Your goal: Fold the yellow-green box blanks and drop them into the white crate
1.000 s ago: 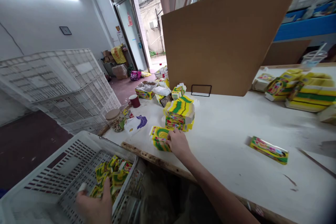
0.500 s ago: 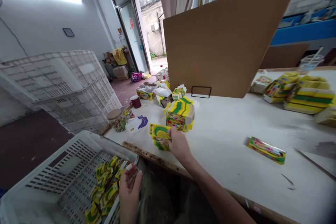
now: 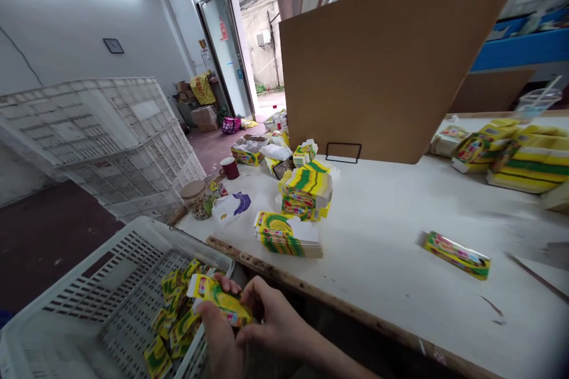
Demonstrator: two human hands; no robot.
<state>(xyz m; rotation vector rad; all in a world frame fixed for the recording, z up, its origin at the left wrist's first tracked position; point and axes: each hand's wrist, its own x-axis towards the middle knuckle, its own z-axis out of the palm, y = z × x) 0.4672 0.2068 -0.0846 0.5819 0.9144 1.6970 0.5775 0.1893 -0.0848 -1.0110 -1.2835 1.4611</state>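
Observation:
A small yellow-and-green printed carton [image 3: 220,301] is held between both hands, over the near rim of the crate. My left hand [image 3: 220,328] grips its left part, thumb in front and fingers behind. At its right end my right hand [image 3: 267,314] is closed on it. White flaps stick out at the carton's left end. Below and left, similar yellow cartons [image 3: 184,328] lie loose in a white plastic crate [image 3: 111,266]. On the table edge just beyond my hands is a stack of flat cartons [image 3: 288,237].
A taller carton pile [image 3: 304,189] stands behind the stack on the white table [image 3: 377,237]. A single filled-looking box [image 3: 457,254] lies at right. A large cardboard sheet [image 3: 377,71] stands upright behind. A jar [image 3: 198,198] and a mug [image 3: 229,168] stand at left.
My right hand has come from the stack down to my left hand, bringing a carton. The left hand, holding no carton before, now grips that carton too. The view has shifted slightly.

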